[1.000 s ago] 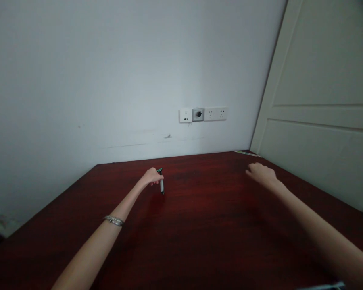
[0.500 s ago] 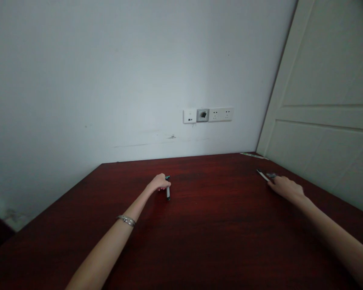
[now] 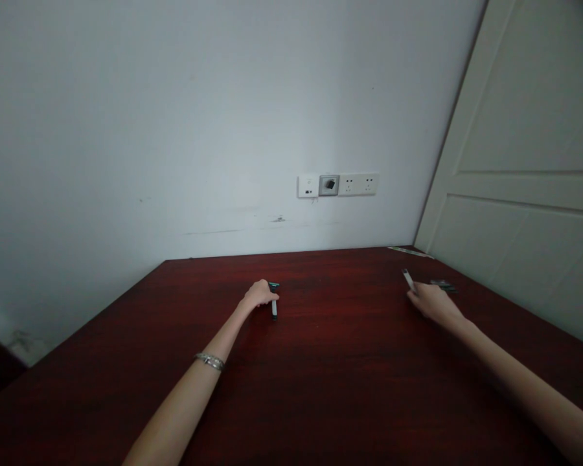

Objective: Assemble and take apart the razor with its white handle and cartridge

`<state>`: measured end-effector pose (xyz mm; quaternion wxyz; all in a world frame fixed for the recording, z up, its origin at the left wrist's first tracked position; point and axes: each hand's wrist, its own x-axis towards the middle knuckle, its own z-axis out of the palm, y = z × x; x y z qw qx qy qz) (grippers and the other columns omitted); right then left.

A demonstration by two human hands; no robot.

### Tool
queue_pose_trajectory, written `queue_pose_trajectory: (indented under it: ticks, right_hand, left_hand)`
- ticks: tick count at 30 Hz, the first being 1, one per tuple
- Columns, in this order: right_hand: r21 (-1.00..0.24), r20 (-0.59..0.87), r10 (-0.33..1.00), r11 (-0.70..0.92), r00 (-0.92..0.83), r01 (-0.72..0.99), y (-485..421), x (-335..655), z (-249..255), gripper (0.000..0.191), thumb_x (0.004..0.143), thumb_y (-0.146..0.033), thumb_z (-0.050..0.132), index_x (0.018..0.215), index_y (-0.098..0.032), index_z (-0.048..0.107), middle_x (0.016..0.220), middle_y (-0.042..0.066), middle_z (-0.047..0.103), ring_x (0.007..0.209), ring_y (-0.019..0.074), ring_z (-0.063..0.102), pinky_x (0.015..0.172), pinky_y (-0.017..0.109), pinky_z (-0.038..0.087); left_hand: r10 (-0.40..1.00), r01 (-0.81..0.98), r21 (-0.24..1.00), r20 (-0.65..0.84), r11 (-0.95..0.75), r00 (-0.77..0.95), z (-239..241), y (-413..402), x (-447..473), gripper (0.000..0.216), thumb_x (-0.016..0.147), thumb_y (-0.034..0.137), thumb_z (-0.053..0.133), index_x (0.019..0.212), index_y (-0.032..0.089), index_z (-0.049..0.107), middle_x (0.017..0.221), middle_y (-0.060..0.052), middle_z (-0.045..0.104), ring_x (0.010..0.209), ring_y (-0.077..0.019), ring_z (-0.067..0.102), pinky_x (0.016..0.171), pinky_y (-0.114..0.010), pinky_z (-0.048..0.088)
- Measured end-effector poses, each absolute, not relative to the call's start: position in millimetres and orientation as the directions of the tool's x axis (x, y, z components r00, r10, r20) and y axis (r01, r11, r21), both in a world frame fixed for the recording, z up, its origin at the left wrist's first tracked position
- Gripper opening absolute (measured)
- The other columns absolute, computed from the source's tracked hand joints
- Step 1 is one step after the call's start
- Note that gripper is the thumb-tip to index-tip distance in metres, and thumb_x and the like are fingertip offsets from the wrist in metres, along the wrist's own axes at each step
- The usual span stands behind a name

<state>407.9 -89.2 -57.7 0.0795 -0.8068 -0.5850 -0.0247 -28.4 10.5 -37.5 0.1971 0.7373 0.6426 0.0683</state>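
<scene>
My left hand (image 3: 261, 294) is closed around a slim grey stick with a black end (image 3: 274, 310), which points toward me past the thumb. A short dark teal piece (image 3: 274, 285) shows beyond the fingers; whether it joins the stick is hidden by the hand. Farther right, my right hand (image 3: 430, 299) has its fingers closed on a pale pen-like stick (image 3: 409, 279). That stick points away and slightly left, with its lower end covered by the fingers. Just behind the right hand, small dark, partly clear pieces (image 3: 444, 285) lie on the table, too small to make out.
The dark red wooden table (image 3: 311, 375) meets a white wall with sockets (image 3: 358, 184) at the back. A pale panelled door or cabinet side (image 3: 525, 239) borders the right. A thin flat strip (image 3: 411, 252) lies in the far right corner.
My right hand has moved left, away from the small dark pieces, carrying the pale stick with it. My left hand stays at nearly the same place with its stick.
</scene>
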Motion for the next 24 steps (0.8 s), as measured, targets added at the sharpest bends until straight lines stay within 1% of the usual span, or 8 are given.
queue_pose_trajectory:
  ticks: [3, 6, 8, 11, 15, 20, 24]
  right_hand:
    - [-0.166, 0.158, 0.970, -0.156, 0.183, 0.974, -88.3, 351.4, -45.3, 0.025, 0.084, -0.027, 0.041, 0.090, -0.013, 0.061, 0.086, 0.015, 0.067, 0.082, 0.0233, 0.064, 0.068, 0.026, 0.039]
    - [-0.216, 0.177, 0.984, 0.008, 0.032, 0.976, -88.9, 289.2, -36.1, 0.024, 0.085, -0.024, 0.040, 0.092, -0.014, 0.060, 0.083, 0.012, 0.067, 0.078, 0.0204, 0.064, 0.067, 0.024, 0.038]
    - [-0.209, 0.164, 0.985, 0.088, -0.054, 0.974, -89.2, 251.7, -32.6, 0.024, 0.085, -0.023, 0.039, 0.092, -0.014, 0.060, 0.085, 0.012, 0.067, 0.080, 0.0203, 0.064, 0.067, 0.024, 0.038]
    - [-0.163, 0.137, 0.980, 0.166, -0.145, 0.972, -88.6, 206.5, -30.4, 0.026, 0.087, -0.025, 0.038, 0.095, -0.014, 0.060, 0.090, 0.013, 0.066, 0.083, 0.0218, 0.064, 0.068, 0.025, 0.040]
    - [-0.117, 0.088, 0.976, 0.208, -0.199, 0.971, -85.6, 167.2, -30.0, 0.029, 0.087, -0.026, 0.036, 0.099, -0.013, 0.060, 0.096, 0.016, 0.065, 0.087, 0.0243, 0.064, 0.070, 0.028, 0.044]
    - [-0.119, 0.092, 0.970, 0.233, -0.223, 0.965, -80.1, 145.8, -32.2, 0.031, 0.086, -0.025, 0.036, 0.101, -0.012, 0.060, 0.098, 0.018, 0.064, 0.088, 0.0261, 0.063, 0.072, 0.032, 0.046]
    - [-0.123, 0.072, 0.974, 0.223, -0.215, 0.967, -75.8, 141.8, -36.8, 0.032, 0.085, -0.025, 0.037, 0.101, -0.011, 0.061, 0.098, 0.019, 0.064, 0.089, 0.0275, 0.063, 0.072, 0.034, 0.047]
  left_hand:
    - [0.974, 0.924, 0.366, -0.144, -0.110, 0.173, -38.7, 10.8, -28.0, 0.027, 0.064, 0.037, 0.061, 0.059, 0.011, 0.063, 0.059, -0.007, 0.062, 0.048, -0.0136, 0.056, 0.044, -0.021, 0.040]
    - [0.975, 0.929, 0.353, -0.139, -0.114, 0.173, -39.7, 10.8, -27.8, 0.026, 0.066, 0.038, 0.061, 0.061, 0.012, 0.063, 0.061, -0.007, 0.062, 0.052, -0.0155, 0.059, 0.047, -0.022, 0.040]
    - [0.978, 0.933, 0.342, -0.126, -0.113, 0.165, -38.9, 9.7, -27.3, 0.026, 0.065, 0.039, 0.062, 0.064, 0.013, 0.064, 0.064, -0.008, 0.064, 0.060, -0.0169, 0.061, 0.050, -0.022, 0.041]
    - [0.983, 0.942, 0.319, -0.108, -0.108, 0.149, -35.8, 6.7, -25.9, 0.028, 0.064, 0.041, 0.064, 0.070, 0.014, 0.064, 0.074, -0.009, 0.067, 0.072, -0.0195, 0.063, 0.056, -0.022, 0.042]
    - [0.984, 0.952, 0.295, -0.124, -0.083, 0.124, -33.0, 4.5, -24.6, 0.031, 0.063, 0.045, 0.064, 0.074, 0.016, 0.065, 0.085, -0.011, 0.068, 0.083, -0.0230, 0.063, 0.062, -0.024, 0.042]
    - [0.985, 0.952, 0.296, -0.127, -0.074, 0.116, -35.0, 5.9, -25.9, 0.033, 0.063, 0.049, 0.063, 0.074, 0.018, 0.065, 0.092, -0.011, 0.068, 0.089, -0.0263, 0.063, 0.065, -0.027, 0.043]
    - [0.986, 0.951, 0.300, -0.120, -0.078, 0.119, -35.9, 6.4, -26.6, 0.033, 0.063, 0.049, 0.063, 0.075, 0.018, 0.065, 0.095, -0.012, 0.068, 0.091, -0.0270, 0.062, 0.065, -0.027, 0.043]
